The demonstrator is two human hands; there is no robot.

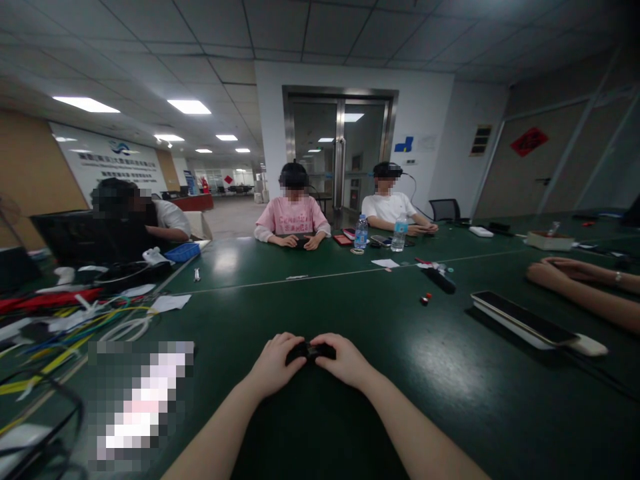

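Toward six o'clock, the bare left hand (279, 363) and bare right hand (345, 360) hold a small black object (311, 353); at one o'clock stand two clear plastic, blue-labelled bottles (361, 232).

Blue basket (183, 252) near cables (131, 327); water bottles (399, 237) upright on green table (230, 313); red diamond (529, 142) on door (537, 163).

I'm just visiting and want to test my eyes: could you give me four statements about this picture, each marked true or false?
The left hand and the right hand both hold the black object. True.
The table is white. False: the table is green.
Two bottles stand upright on the table. True.
The blue basket is to the right of the bottles. False: the basket is to their left.
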